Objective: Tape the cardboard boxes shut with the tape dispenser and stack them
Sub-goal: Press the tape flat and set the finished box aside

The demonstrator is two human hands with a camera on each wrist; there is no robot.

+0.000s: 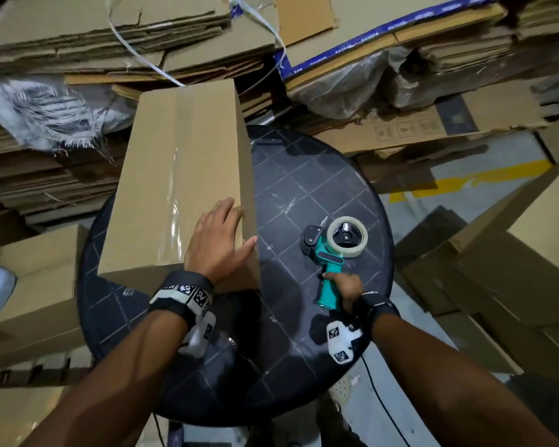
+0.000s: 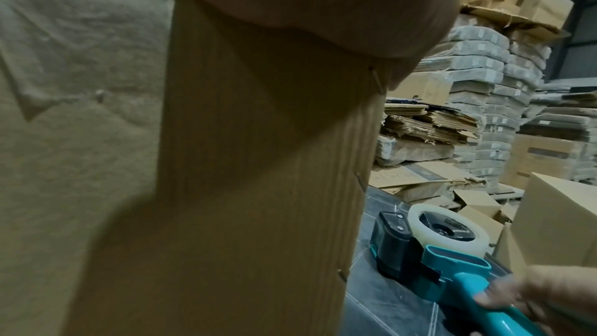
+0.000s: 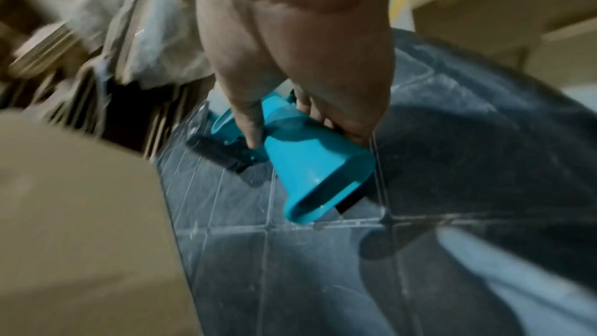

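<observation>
One taped cardboard box (image 1: 178, 175) under the flat, straight fingers of the left hand (image 1: 218, 240). Right hand (image 1: 346, 287) is wrapped around the handle of the one tape dispenser (image 1: 333, 250), its single roll just past the fingertips. Grip looks loose-ish, too blurry to be sure.

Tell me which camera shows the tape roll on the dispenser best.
The head view: the whole tape roll faces the camera above the teal handle gripped by the right hand. The left wrist view shows it obliquely at the edge. In the right wrist view the hand hides it.

Brown cardboard box (image 1: 175, 175); teal tape dispenser (image 1: 331, 262); dark grid-lined table (image 1: 320, 175)
</observation>
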